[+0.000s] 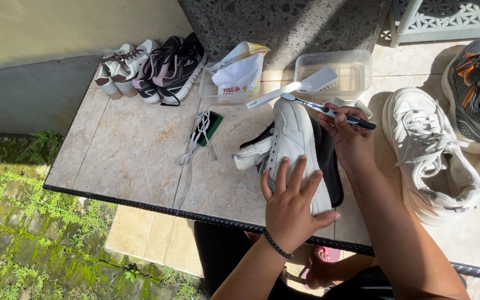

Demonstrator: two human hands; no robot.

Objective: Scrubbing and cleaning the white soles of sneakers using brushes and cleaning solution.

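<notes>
The white sneaker (295,153) was laid on its side near the front edge of the tiled table (134,161), over a dark cloth (329,166). All positions below are given relative to this sneaker.

The left hand (291,205) was pressed flat on the sneaker's near end, fingers spread wide, pinning it down. The right hand (351,139) was held just to the right of the sneaker, fingers closed around the handle of a dark toothbrush (329,111), whose bristle end was placed at the sneaker's far end.

Handling judgement: the sneaker would likely be light, with a soft, yielding upper and a stiffer sole — it could slip if wet. A firm hold would best be taken across the sole and side wall, as shown.

Containers:
- Beyond the sneaker to the right, a clear plastic tub (337,72) was seen; cloudy liquid appeared to be held in it, and a white scrubbing brush (295,89) was rested across its rim.
- Beyond the sneaker to the left, a second clear tub (218,89) held a white pouch (240,69).

To the left, loose white laces (198,141) lay over a green-and-black object. To the right, another white sneaker (431,150) was stood upright.
</notes>
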